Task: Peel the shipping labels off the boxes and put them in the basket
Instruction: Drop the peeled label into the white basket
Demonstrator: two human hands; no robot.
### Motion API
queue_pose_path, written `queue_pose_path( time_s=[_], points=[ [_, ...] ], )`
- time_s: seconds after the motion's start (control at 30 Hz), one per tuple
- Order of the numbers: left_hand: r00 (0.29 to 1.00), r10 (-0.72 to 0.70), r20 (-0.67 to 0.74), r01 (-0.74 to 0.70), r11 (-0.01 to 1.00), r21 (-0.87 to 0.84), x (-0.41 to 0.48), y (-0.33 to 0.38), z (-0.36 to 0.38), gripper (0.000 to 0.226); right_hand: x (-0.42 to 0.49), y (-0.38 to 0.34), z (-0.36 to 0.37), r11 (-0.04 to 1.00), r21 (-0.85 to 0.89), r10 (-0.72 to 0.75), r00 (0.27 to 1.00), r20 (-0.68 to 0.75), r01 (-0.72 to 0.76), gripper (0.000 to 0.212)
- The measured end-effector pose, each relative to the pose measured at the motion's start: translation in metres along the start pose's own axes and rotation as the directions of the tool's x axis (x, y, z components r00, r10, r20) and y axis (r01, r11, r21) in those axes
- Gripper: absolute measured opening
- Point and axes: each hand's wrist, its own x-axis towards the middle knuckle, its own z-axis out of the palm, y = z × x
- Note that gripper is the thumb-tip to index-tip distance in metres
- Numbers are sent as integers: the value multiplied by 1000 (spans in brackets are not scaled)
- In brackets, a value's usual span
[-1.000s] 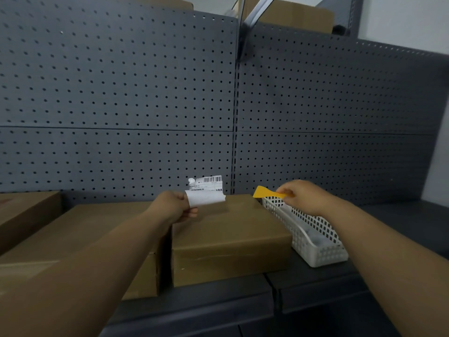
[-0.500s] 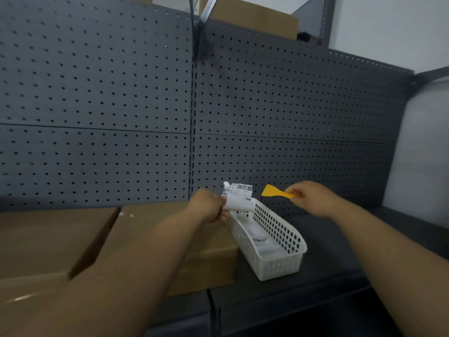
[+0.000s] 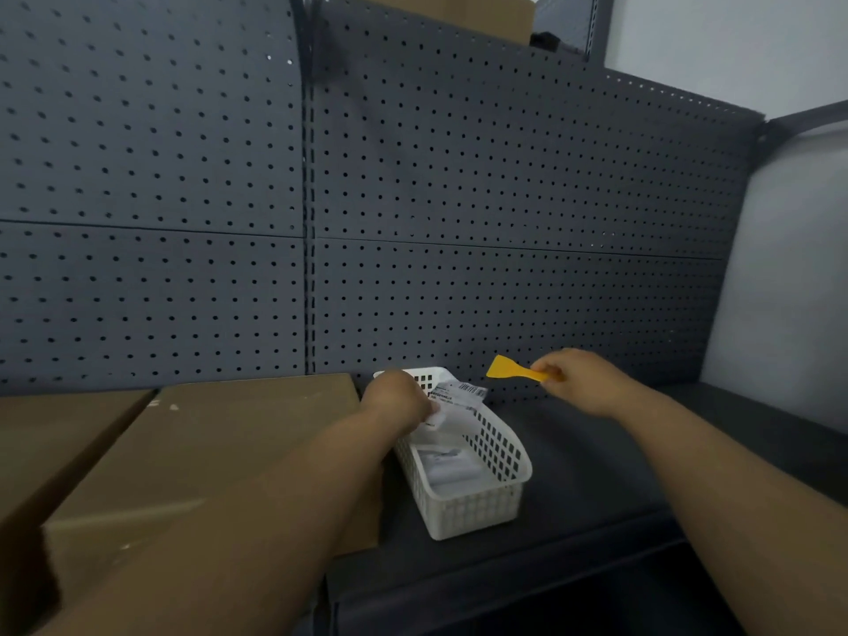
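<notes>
Left hand (image 3: pixel 398 399) over basket (image 3: pixel 477 511), dark shelf (image 3: pixel 587 488)

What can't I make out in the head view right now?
Head view only:
- Left hand grip on the label: fingertips hidden behind the hand's back.
- Label print: blurred, too small.
- Basket contents: white sheets inside, count hidden by hand and wall.
- Left box: cut off by the frame's left edge.
</notes>
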Motion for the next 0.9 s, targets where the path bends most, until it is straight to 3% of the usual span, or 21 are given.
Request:
queue_pose_path(
  time_s=[0.27, 0.4, 0.53, 0.7, 0.9],
  points=[
    [999, 36, 27, -41, 971, 235, 11, 2, 15, 12, 8, 12, 10, 1000, 2, 13, 1000, -4, -13, 24],
    [998, 14, 57, -28, 965, 261, 13, 2, 16, 36, 12, 13, 16, 1000, 4, 8, 1000, 6, -8, 24],
    [995, -6, 96, -26, 945, 327, 16, 5, 21, 20, 15, 12, 19, 1000, 12, -1, 1000, 2, 1, 24],
    [998, -26, 58, 2, 929, 369, 23, 4, 26, 29, 15, 11, 20, 1000, 18, 0, 1000, 5, 0, 24],
    [998, -13, 60, -15, 893, 450, 29, 0, 17, 21, 17, 12, 23, 1000, 22, 20, 1000, 10, -20, 23]
  ],
)
